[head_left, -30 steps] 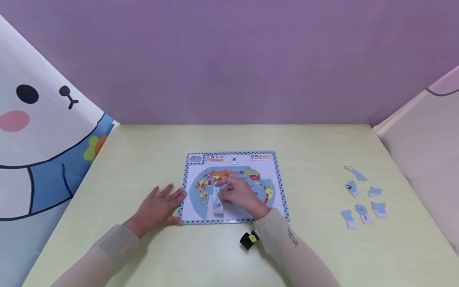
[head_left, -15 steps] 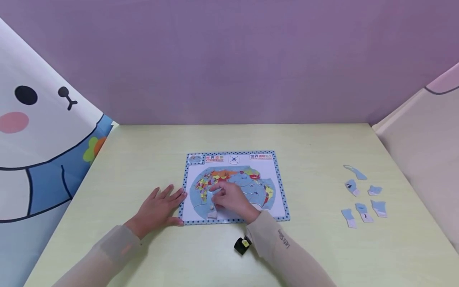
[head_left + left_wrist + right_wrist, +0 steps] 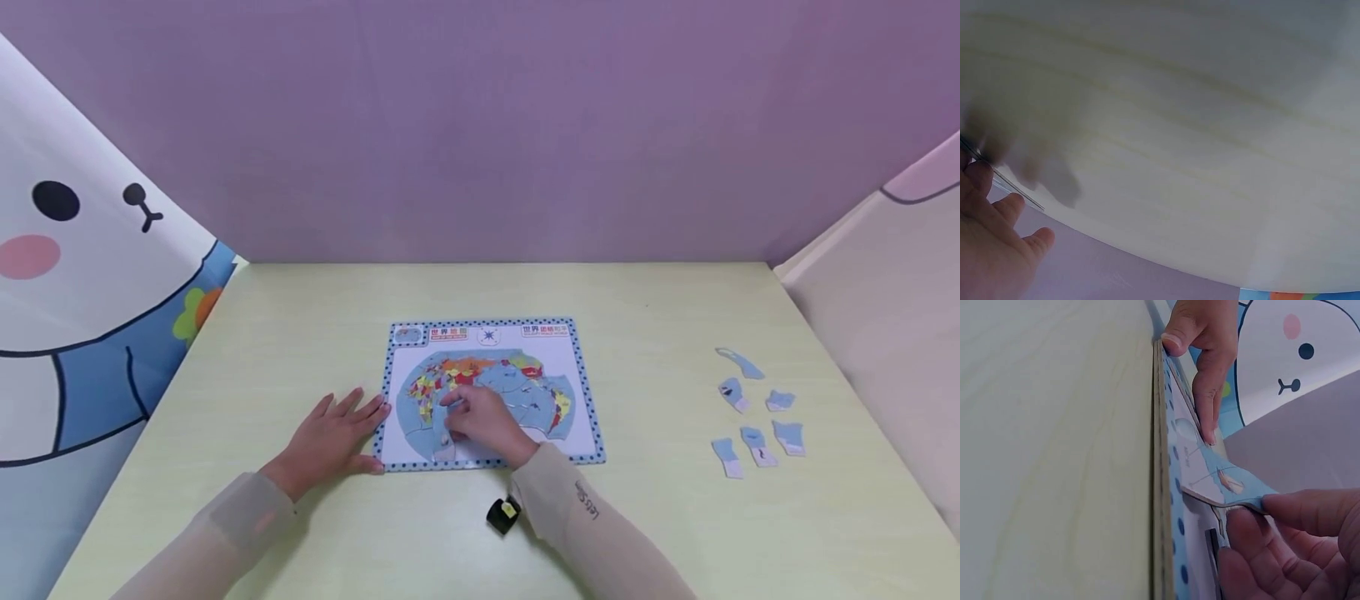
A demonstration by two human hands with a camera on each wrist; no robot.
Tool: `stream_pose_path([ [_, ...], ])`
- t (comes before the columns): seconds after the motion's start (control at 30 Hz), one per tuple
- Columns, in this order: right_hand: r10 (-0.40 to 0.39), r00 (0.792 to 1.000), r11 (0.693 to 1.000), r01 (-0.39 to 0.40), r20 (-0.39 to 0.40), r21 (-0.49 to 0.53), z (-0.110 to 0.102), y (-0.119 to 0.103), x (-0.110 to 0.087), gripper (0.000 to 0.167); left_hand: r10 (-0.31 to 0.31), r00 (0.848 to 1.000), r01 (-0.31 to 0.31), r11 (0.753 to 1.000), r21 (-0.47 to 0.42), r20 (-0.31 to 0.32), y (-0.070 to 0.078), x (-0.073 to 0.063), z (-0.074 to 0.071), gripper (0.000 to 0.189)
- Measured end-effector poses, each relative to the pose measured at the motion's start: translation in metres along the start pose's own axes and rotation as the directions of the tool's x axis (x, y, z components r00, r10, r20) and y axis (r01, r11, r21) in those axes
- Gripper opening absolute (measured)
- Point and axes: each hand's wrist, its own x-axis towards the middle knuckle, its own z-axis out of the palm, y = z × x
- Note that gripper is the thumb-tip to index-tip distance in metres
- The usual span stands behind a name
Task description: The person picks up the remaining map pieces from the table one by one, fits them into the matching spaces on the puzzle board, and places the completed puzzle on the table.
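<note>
A world map jigsaw puzzle board (image 3: pixel 390 354) with a blue dotted border lies on the table. My right hand (image 3: pixel 486 421) is over the lower-left part of the map and pinches a blue and white puzzle piece (image 3: pixel 1244 481) between thumb and fingers. In the right wrist view this piece is tilted, its white end close over the board's bare lower area. Fingers cover part of the piece in the head view. My left hand (image 3: pixel 326 437) lies spread, its fingertips on the board's left edge. In the left wrist view only a few of its fingers (image 3: pixel 1009 209) show.
Several loose blue and white puzzle pieces (image 3: pixel 789 437) lie on the table (image 3: pixel 645 333) to the right, a long curved piece (image 3: pixel 741 362) farthest back. A small black block (image 3: pixel 502 515) is at my right wrist. A purple wall (image 3: pixel 480 133) stands behind the table.
My right hand has shifted left and a little toward me with the puzzle piece, which has come over the gap at the map's lower left. My left hand has stayed in place.
</note>
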Motion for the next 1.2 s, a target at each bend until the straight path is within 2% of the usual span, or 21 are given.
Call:
stream_pose_path([
  [0.2,0.013,1.000,0.999,-0.014,-0.004,-0.043,0.0002,0.0006,0.0020,0.021,-0.002,1.000,0.002,1.000,-0.011,0.006,0.0003,0.0007,0.0003,0.081],
  [0.5,-0.016,1.000,0.986,0.018,0.014,-0.165,0.0005,0.0023,0.0030,0.028,0.002,1.000,-0.002,1.000,-0.019,-0.005,-0.0006,-0.0017,0.0040,0.082],
  [0.7,-0.047,0.999,0.983,0.046,-0.002,-0.175,0.0006,0.0019,0.0038,0.029,0.014,1.000,-0.014,1.000,0.005,-0.021,-0.0015,-0.0024,0.0029,0.083],
  [1.2,-0.012,1.000,0.964,0.008,-0.015,-0.265,0.0034,0.0007,0.0086,0.025,0.027,0.999,-0.027,1.000,0.011,-0.023,-0.0024,0.0003,0.0035,0.089],
])
